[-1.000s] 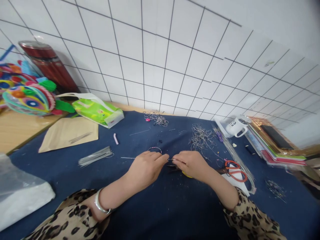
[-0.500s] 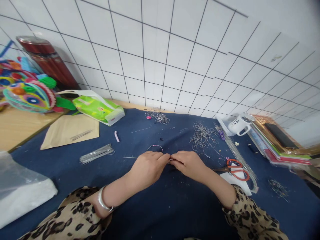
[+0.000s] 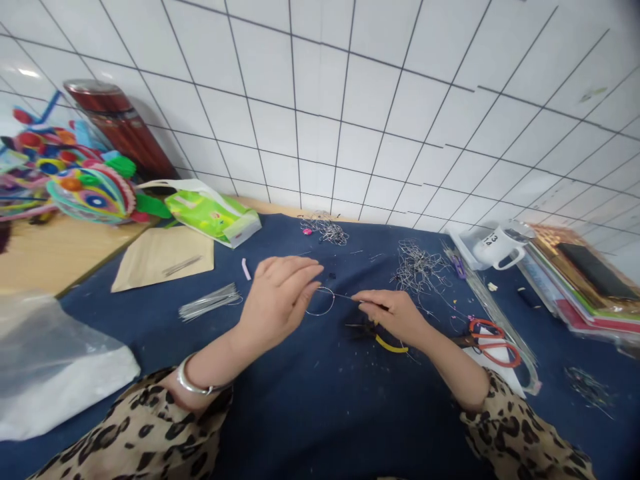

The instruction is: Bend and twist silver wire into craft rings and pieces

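My left hand (image 3: 277, 298) is raised a little above the blue cloth (image 3: 320, 413), its fingers pinched on a thin wire loop (image 3: 321, 301). My right hand (image 3: 395, 313) pinches the straight end of the same wire, just right of the loop. Yellow-handled pliers (image 3: 385, 339) lie on the cloth under my right hand. Both wrists show leopard-print sleeves, and a silver bangle (image 3: 193, 385) sits on the left one.
A bundle of straight wires (image 3: 210, 301) lies at the left, tangled wire heaps (image 3: 419, 267) at the back. Orange scissors (image 3: 493, 333), a white mug (image 3: 500, 245) and stacked books (image 3: 585, 280) stand right. A brown envelope (image 3: 163, 257), green bag (image 3: 215, 217) and clear plastic bag (image 3: 55, 367) are left.
My hands came apart and lifted slightly; the left hand rose with the wire now bent into a loop. The yellow pliers under my right hand came into view.
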Demonstrator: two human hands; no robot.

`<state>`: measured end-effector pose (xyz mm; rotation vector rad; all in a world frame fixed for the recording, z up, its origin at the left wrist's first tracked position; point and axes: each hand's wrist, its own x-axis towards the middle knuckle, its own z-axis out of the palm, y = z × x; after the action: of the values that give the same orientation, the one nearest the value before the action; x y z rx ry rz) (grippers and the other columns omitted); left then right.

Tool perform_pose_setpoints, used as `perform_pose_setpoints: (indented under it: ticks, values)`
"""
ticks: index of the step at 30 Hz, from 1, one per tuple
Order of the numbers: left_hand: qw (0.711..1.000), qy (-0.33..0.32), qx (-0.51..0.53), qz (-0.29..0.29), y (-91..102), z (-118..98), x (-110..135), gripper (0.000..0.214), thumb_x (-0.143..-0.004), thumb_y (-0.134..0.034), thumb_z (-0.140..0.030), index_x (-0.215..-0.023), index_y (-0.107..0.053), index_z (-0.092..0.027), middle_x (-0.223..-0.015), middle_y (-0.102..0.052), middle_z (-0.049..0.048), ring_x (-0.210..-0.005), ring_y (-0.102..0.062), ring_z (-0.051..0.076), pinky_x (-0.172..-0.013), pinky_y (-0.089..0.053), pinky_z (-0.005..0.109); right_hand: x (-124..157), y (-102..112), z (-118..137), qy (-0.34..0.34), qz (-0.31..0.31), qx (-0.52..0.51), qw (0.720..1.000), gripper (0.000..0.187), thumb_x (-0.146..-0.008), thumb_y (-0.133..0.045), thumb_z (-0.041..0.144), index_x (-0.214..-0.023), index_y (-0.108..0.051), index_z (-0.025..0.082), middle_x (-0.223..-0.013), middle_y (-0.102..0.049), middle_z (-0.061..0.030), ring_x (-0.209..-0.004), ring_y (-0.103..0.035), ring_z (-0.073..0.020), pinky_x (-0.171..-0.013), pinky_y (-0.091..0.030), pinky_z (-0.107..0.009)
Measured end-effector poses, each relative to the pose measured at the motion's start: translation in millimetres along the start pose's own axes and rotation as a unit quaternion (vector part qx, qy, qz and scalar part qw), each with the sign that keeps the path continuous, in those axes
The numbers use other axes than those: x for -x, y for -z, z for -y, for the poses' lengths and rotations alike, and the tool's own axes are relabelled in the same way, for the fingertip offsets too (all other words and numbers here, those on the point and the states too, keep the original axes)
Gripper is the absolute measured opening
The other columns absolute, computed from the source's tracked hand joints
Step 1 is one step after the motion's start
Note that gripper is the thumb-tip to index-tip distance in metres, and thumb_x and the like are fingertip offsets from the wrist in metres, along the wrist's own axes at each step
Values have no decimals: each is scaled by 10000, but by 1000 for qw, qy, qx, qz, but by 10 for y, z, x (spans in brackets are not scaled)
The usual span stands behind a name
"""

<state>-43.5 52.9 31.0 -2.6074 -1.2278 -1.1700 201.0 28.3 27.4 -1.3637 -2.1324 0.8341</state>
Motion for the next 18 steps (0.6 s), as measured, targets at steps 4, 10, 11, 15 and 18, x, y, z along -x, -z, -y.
perform_pose_setpoints:
  ticks: [4, 10, 11, 15, 18]
  values:
    - [996, 77, 13, -32, 44, 163, -25, 219, -865, -449, -228, -1035, -576, -171, -1057, -608, 75, -996, -543, 200, -872, -408, 339, -26, 102, -112, -50, -6, -12, 999, 250, -856, -479, 325, -1046, -634, 281, -934, -684, 24, -661, -635, -102, -634, -497, -207]
    - [988, 117, -10, 98, -124, 308, 13, 251, -891, -388, -290, -963, -609, -195, -918, -638, 44, -848, -588, 177, -766, -451, 289, -74, 164, -323, -20, -29, 77, 996, 253, -860, -464, 307, -1033, -647, 281, -982, -684, 8, -757, -655, -146, -693, -515, -263]
    - [987, 113, -14, 110, -158, 321, 22, 256, -892, -385, -289, -961, -613, -196, -910, -640, 44, -844, -591, 176, -766, -451, 287, -81, 175, -352, -12, -29, 96, 995, 253, -859, -466, 299, -1032, -649, 283, -1010, -678, 7, -804, -655, -157, -724, -516, -277]
    - [985, 100, -17, 142, -250, 338, 54, 264, -890, -386, -290, -970, -618, -192, -927, -645, 50, -869, -592, 176, -795, -447, 287, -94, 267, -436, 6, -15, 148, 989, 256, -858, -470, 290, -1036, -654, 283, -1034, -674, 14, -953, -626, -182, -845, -486, -319]
    - [982, 89, -13, 165, -272, 334, 81, 273, -889, -385, -299, -972, -621, -191, -940, -647, 54, -880, -591, 182, -805, -445, 291, -75, 404, -451, -4, 1, 154, 988, 252, -855, -474, 293, -1024, -661, 279, -1022, -678, 23, -961, -622, -187, -836, -484, -312]
